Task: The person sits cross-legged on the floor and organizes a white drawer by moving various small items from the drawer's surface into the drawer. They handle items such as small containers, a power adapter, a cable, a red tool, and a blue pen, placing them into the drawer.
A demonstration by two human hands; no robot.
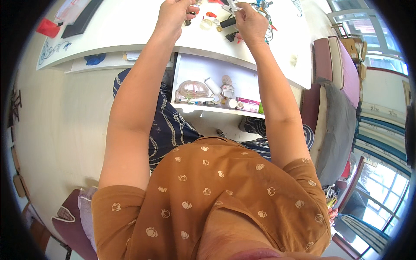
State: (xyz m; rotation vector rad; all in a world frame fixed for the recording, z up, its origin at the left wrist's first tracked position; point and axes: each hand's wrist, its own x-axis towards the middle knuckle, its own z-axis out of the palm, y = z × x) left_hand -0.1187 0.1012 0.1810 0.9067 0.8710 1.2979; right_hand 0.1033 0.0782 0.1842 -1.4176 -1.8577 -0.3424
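Note:
Both my hands are over the white tabletop at the upper edge of the view. My right hand point(253, 26) grips a small clear plastic piece point(233, 6) between thumb and fingers. My left hand point(172, 18) has its fingers bent near the top rim, partly cut off; whether it holds something is unclear. Between the hands lie a pale roll of tape point(205, 24), a small red-orange item point(211, 14) and a black cylinder point(228, 22). A small black part point(231, 36) sits just below the right hand. Tangled cords point(269, 32) run beside that hand's far side.
Below the tabletop point(123, 29) an open drawer point(214, 68) holds coiled clear tubing point(194, 89), a white bottle point(213, 86) and a pink-and-white box point(248, 104). A black flat case point(83, 19) and a red item point(48, 28) lie at left. A sofa point(338, 130) stands at right.

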